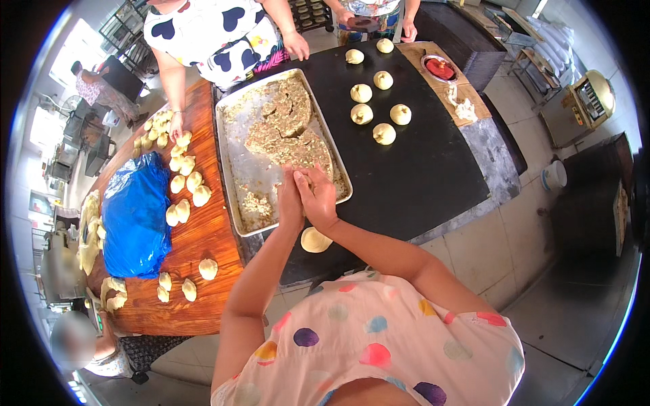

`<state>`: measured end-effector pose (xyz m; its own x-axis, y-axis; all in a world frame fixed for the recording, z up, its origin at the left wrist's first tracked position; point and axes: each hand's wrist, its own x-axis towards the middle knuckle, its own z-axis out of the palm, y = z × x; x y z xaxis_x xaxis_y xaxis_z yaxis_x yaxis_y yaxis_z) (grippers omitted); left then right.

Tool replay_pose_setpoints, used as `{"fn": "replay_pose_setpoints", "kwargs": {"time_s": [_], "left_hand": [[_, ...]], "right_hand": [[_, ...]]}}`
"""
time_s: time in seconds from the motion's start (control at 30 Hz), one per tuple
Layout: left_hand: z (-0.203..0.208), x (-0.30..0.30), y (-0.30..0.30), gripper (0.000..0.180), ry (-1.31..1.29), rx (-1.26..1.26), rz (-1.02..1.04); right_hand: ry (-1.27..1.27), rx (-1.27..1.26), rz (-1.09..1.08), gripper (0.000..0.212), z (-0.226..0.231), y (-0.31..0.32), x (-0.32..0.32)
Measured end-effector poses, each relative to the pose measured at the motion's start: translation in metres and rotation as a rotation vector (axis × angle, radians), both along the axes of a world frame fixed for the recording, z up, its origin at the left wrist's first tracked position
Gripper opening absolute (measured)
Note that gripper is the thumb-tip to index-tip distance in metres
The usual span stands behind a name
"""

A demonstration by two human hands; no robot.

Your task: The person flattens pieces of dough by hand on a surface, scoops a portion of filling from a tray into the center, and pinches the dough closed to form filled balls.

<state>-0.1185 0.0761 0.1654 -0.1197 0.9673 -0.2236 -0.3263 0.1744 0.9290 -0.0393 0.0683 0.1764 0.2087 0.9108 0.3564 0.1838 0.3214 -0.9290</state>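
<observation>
My left hand and my right hand are pressed together over the near right part of a metal tray. Their fingers are closed against each other, and whatever lies between them is hidden. Just beyond my fingertips spreads a crumbly brown filling, with a small loose heap of it to the left. A flat round of dough lies on the black tray under my right wrist. Several round filled dough balls sit farther back on that black surface.
On the wooden table at left are many dough pieces and a blue plastic-wrapped bundle. A co-worker's hand touches dough there. Another person stands at the far edge. A bowl with red contents rests on cardboard at far right.
</observation>
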Motion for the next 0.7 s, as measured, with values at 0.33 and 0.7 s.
{"fn": "replay_pose_setpoints", "kwargs": {"time_s": [0.33,0.7], "left_hand": [[0.046,0.050,-0.026,0.047,-0.463,-0.009,0.103],[0.048,0.029,-0.033,0.047,-0.456,-0.085,0.077]], "right_hand": [[0.663,-0.137,0.092,0.017,0.025,-0.007,0.016],[0.586,-0.248,0.351,0.032,0.024,-0.006,0.038]]}}
